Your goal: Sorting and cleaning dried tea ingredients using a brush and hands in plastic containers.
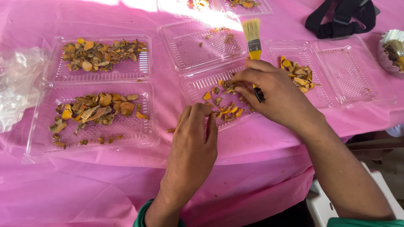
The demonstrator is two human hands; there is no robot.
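My right hand (275, 94) grips a small paintbrush (253, 44) with a yellow handle, bristles pointing away from me. Its fingertips reach down among dried orange-brown slices (227, 110) in a clear hinged plastic tray (198, 86) in front of me. My left hand (194, 145) rests at the near edge of that tray, fingers curled together at the slices; whether it pinches a piece is hidden.
A pink cloth (252, 143) covers the table. At left a clear hinged tray (38, 138) holds two heaps of slices (99, 109). Another clear tray (349, 71) at right holds a few slices. Crumpled clear plastic (19, 80) lies far left, a black strap (343, 19) far right.
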